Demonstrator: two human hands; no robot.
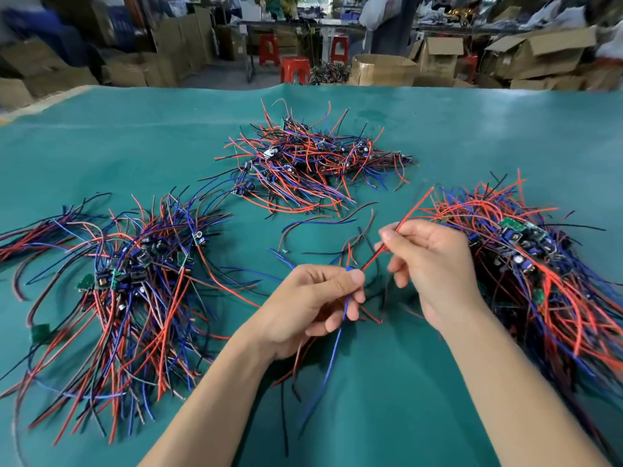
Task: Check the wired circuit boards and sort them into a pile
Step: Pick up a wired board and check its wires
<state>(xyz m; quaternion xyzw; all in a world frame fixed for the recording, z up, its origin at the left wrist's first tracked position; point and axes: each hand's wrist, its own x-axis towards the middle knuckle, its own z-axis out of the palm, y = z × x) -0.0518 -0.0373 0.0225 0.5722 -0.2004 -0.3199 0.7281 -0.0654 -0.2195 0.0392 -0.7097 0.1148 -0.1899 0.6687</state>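
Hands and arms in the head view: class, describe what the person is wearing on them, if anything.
Both the left hand and the right hand are bare: no gloves, rings, watch or wrist strap visible. Both forearms are uncovered as far as the frame shows; no sleeves appear.

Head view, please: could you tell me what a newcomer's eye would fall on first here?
Three tangled piles of red, blue and black wired boards on the green mat: the left pile, the far pile, the right pile. At centre, the left hand pinches a blue wire while the right hand pinches a red wire.
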